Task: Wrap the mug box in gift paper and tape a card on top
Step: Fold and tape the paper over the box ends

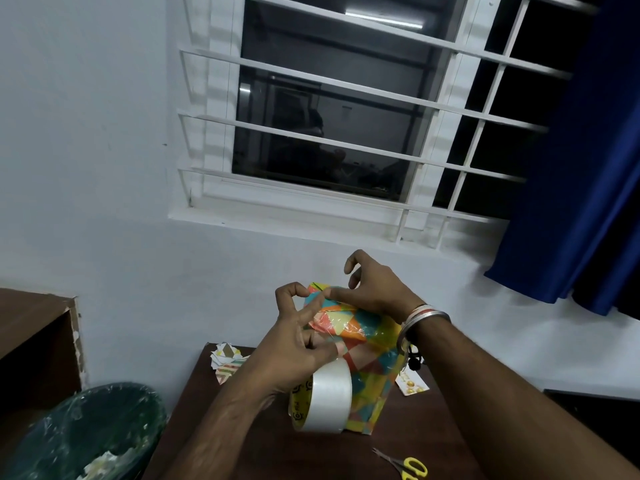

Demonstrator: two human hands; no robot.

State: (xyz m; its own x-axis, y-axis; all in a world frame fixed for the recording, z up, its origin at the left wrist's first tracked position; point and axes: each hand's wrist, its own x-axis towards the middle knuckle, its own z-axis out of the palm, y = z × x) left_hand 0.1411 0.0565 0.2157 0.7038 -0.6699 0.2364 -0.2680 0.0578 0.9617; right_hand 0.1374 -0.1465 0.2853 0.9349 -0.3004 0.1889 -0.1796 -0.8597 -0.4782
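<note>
The mug box (367, 362), wrapped in bright geometric paper, stands upright on the brown table (263, 445). A strip of clear tape runs from the tape roll (323, 398) up the box's near face to its top fold. My left hand (294, 341) grips the strip just above the roll, which hangs against the box, and one finger reaches to the top edge. My right hand (375, 289) rests on top of the box. Its thumb presses the taped fold flat and its other fingers are lifted and loosely curled. A small white card (412, 386) lies on the table right of the box.
Yellow-handled scissors (410, 467) lie at the table's near right. Paper scraps (227, 362) sit at the far left corner. A green bin (86, 434) with scraps stands left of the table, beside a brown shelf (34, 341). A barred window and a blue curtain (588, 168) are behind.
</note>
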